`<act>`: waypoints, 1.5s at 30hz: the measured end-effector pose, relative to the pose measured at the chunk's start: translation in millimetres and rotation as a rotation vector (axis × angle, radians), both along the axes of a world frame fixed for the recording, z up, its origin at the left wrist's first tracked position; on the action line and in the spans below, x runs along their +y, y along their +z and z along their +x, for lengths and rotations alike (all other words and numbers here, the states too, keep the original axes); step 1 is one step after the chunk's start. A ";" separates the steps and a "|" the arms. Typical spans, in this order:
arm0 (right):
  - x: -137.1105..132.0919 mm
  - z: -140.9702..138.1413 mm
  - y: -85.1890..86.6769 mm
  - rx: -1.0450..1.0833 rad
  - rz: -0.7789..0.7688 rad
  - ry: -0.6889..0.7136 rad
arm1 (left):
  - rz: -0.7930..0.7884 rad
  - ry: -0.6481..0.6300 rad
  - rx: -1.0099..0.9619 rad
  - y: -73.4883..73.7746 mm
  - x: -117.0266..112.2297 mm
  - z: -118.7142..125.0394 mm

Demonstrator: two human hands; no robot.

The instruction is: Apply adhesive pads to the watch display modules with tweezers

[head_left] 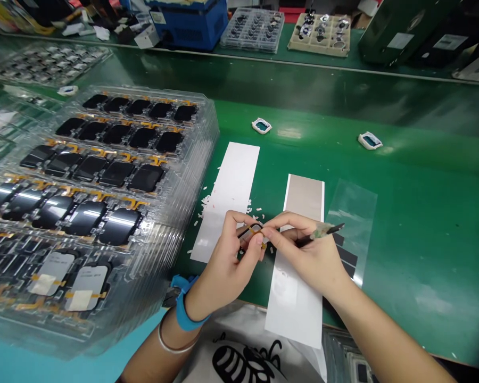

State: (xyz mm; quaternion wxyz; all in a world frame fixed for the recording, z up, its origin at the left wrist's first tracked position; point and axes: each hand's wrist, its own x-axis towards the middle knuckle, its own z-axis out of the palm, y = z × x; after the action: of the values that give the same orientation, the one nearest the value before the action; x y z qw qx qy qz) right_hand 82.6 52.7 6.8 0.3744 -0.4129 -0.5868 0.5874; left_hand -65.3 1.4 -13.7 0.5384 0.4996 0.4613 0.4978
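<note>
Above the bench, my left hand (pixel 233 260) is closed around a small display screen (pixel 245 232) with a dark edge, held between thumb and fingers. An orange flex cable (pixel 263 246) sticks out of it. The thumb and forefinger of my right hand (pixel 309 252) pinch at the cable side, meeting the left fingertips. Tucked in the right palm is a dark slim tool (pixel 335 229), its kind unclear. Fingers cover most of the screen. Below the hands lie a white backing sheet (pixel 233 183) on the left and a grey-and-white sheet (pixel 305 194) on the right.
Stacked clear trays (pixel 195 159) of black display screens stand at the left. A clear film (pixel 353 205) with dark strips lies right of the sheets. Two white watch frames (pixel 261 125) sit farther back. Tiny white scraps (pixel 205 202) are scattered around. A blue machine (pixel 191 24) occupies the shelf.
</note>
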 end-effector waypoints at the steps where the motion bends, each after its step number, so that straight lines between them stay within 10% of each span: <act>1: -0.2 0.2 0.1 -0.014 -0.005 -0.003 | 0.004 0.017 0.015 -1.0 0.1 0.1; 7: -3.6 4.3 -0.9 -0.166 0.264 -0.144 | 0.154 0.197 0.150 -4.4 6.1 2.0; 16: -4.0 5.5 -2.7 -0.318 0.721 -0.160 | -0.014 0.067 -0.014 11.3 11.7 -4.9; 23: -4.1 6.8 1.3 -0.283 0.630 -0.160 | -0.079 0.070 -0.172 14.9 8.5 -3.5; 28: -5.4 7.3 0.1 -0.192 0.505 -0.341 | 0.152 0.423 0.174 17.6 1.3 2.6; 37: -18.5 7.3 9.2 -0.256 0.743 -0.346 | 0.033 0.222 0.047 24.7 12.8 14.2; 45: -14.4 8.9 6.8 -0.207 0.664 -0.364 | 0.256 0.186 0.035 23.1 7.6 9.2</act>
State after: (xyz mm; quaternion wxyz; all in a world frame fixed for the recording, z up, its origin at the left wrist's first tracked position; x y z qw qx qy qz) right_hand 91.5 38.2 13.6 0.5245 -0.4235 -0.6968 0.2449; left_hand -56.2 9.0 9.3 0.4137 0.5278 0.4477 0.5915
